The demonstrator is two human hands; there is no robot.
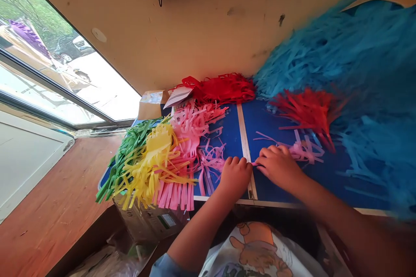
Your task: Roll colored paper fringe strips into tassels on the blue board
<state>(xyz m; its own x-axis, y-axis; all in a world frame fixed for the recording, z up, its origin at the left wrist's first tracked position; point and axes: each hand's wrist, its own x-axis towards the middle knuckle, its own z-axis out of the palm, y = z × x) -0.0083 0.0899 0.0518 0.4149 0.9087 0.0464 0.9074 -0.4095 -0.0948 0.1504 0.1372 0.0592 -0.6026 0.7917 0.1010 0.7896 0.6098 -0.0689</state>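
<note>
One left hand (236, 177) and one right hand (277, 163) are gripping a purple fringe (305, 151) over the blue desk (264, 119); a yellow fringe (159, 142) is lying leftward.

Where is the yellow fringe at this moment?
In the head view, the yellow fringe lies at left on the blue table, between green fringe and pink fringe.

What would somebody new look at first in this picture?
Probably the huge blue fringe pile on the right. Next, maybe the yellow fringe and green fringe spilling over the near left corner of the blue table. Between them, the left hand and right hand pinch a purple fringe.
</note>
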